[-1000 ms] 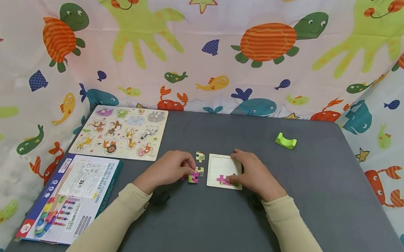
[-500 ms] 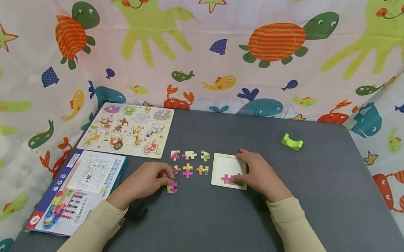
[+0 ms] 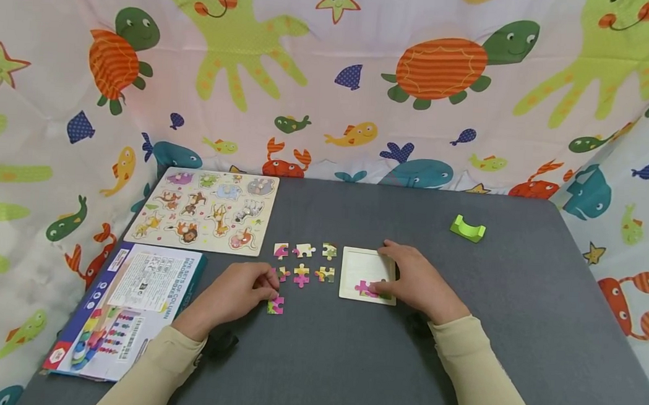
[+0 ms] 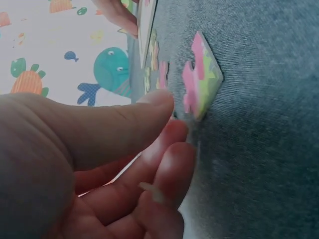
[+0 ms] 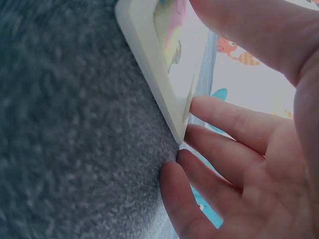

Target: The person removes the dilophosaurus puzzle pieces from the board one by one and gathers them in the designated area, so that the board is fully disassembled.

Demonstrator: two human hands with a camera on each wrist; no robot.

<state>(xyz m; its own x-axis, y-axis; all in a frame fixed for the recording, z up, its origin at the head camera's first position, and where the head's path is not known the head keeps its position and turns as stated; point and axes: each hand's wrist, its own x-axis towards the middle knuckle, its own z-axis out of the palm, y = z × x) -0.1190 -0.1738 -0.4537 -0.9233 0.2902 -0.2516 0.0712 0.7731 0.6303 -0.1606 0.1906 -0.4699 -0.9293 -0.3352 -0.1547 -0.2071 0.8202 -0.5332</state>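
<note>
My left hand (image 3: pixel 234 293) is low over the table with thumb and fingers bent, fingertips right beside a pink-and-green jigsaw piece (image 3: pixel 276 307). In the left wrist view that jigsaw piece (image 4: pixel 207 82) lies beyond the thumb tip, and nothing shows pinched in the fingers. My right hand (image 3: pixel 420 287) holds a small square wooden puzzle tray (image 3: pixel 357 263) by its right side. Its thumb rests over pink-and-green pieces (image 3: pixel 362 287) inside, partly hiding them; the fingers touch the tray's outer edge (image 5: pixel 149 74). Several loose jigsaw pieces (image 3: pixel 301 275) lie between the hands, one partly behind the left fingers.
A wooden animal peg puzzle board (image 3: pixel 228 227) lies at the back left. In front of it is a flat boxed toy (image 3: pixel 137 302), partly under the left forearm. A bright green curved block (image 3: pixel 467 228) sits at the back right. A patterned cloth (image 3: pixel 320 91) borders the grey table (image 3: pixel 336 370).
My left hand has moved left and toward me with the pink-and-green piece, now set apart from the others, uncovering more loose pieces. The right hand stays at the tray. The head view shifted slightly.
</note>
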